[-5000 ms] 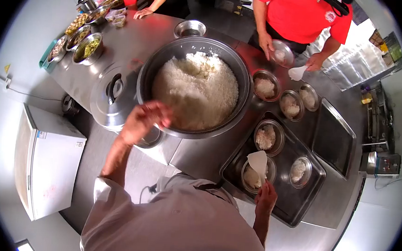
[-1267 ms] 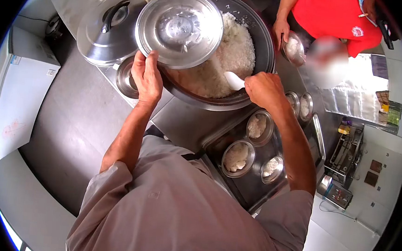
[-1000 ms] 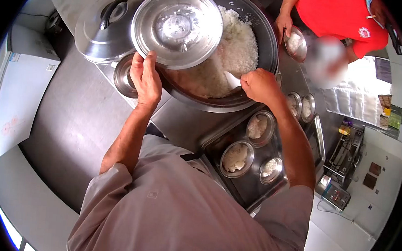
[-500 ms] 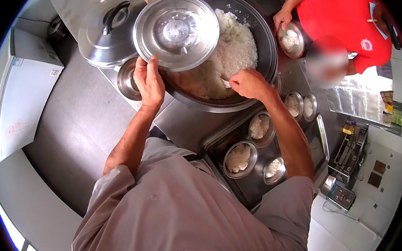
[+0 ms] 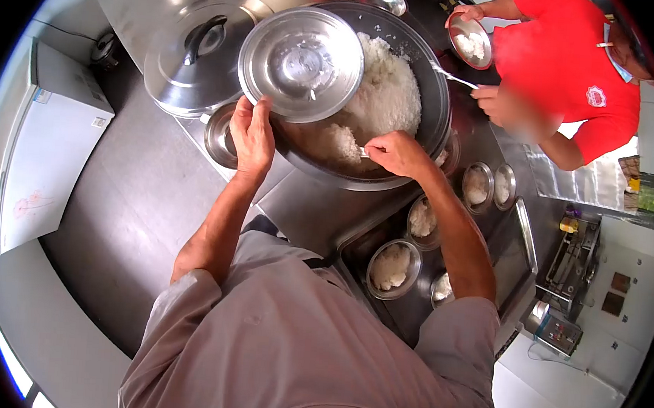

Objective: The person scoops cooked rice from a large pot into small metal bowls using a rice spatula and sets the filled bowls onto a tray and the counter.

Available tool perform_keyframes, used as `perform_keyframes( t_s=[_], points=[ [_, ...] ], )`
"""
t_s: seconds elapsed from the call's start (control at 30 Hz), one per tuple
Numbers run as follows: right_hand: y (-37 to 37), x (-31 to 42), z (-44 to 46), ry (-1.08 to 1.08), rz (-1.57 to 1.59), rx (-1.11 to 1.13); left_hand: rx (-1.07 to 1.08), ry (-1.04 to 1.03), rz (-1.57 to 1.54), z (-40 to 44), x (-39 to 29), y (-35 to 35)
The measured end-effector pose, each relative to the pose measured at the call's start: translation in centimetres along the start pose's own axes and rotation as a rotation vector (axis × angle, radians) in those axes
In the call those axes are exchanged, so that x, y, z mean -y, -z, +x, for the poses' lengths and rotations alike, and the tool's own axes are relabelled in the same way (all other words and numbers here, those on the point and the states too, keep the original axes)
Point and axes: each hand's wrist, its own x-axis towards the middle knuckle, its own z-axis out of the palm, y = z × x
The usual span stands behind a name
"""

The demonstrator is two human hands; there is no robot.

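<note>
My left hand (image 5: 252, 140) grips the near rim of an empty metal bowl (image 5: 301, 63), tilted over the left part of a large pot (image 5: 442, 98). White rice (image 5: 392, 95) fills much of the pot. My right hand (image 5: 399, 154) is closed round the handle of a white rice paddle (image 5: 362, 152) at the pot's near side. A clump of rice (image 5: 340, 143) lies at the paddle's end, below the bowl's right edge. The paddle's blade is mostly hidden by rice.
Left of the pot lies a metal lid (image 5: 170, 79). Bowls of rice (image 5: 393, 268) sit on a dark tray (image 5: 370, 233) at the near right. Across the pot, a co-worker in red (image 5: 579, 70) holds a bowl (image 5: 471, 43) and a utensil (image 5: 455, 78).
My right hand has drawn the paddle leftward, and a rice clump now shows at its end. The co-worker's utensil has come over the pot's rim. My left hand still holds the bowl.
</note>
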Motion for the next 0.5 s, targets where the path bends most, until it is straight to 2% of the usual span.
perform_keyframes(
  t_s=[0.1, 0.3, 0.37, 0.4, 0.5],
  points=[
    [0.1, 0.0, 0.0, 0.0, 0.106, -0.075, 0.038, 0.032, 0.056, 0.5, -1.6, 0.4],
    [1.1, 1.0, 0.0, -0.174, 0.295, -0.075, 0.047, 0.052, 0.175, 1.3, -5.6, 2.6],
    [1.5, 0.8, -0.5, -0.204, 0.437, -0.079, 0.051, 0.029, 0.096, 1.9, -5.6, 4.4],
    [1.7, 0.6, -0.8, -0.201, 0.436, -0.088, 0.064, 0.045, 0.256, 2.0, -6.6, 5.5],
    [2.8, 0.5, -2.1, -0.138, 0.354, -0.179, 0.042, 0.05, 0.37, 2.2, -7.4, 7.3]
  ],
)
